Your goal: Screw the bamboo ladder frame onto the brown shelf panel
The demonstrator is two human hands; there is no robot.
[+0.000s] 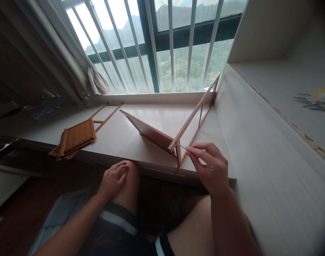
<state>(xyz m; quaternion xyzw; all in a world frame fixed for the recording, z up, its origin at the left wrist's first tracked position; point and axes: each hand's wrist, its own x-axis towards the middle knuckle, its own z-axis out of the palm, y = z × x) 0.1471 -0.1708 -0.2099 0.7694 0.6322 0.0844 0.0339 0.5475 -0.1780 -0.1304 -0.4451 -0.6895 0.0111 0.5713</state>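
A grey curtain (65, 49) hangs beside a barred, green-framed window (148, 46).

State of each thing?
Thin pale rod: pinched in right hand
Left hand: resting on knee
Slim brown wooden frame: standing on edge
Brown rectangular wooden panel: tilted on edge
Stacked brown wooden panels: overhanging pale ledge
Grey cloth curtain: gathered aside
Green-framed window: unclear if open

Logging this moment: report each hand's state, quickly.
Left hand: open, resting loosely on the knee, no object visible in it.
Right hand: closed, holding a thin rod at the wooden frame.
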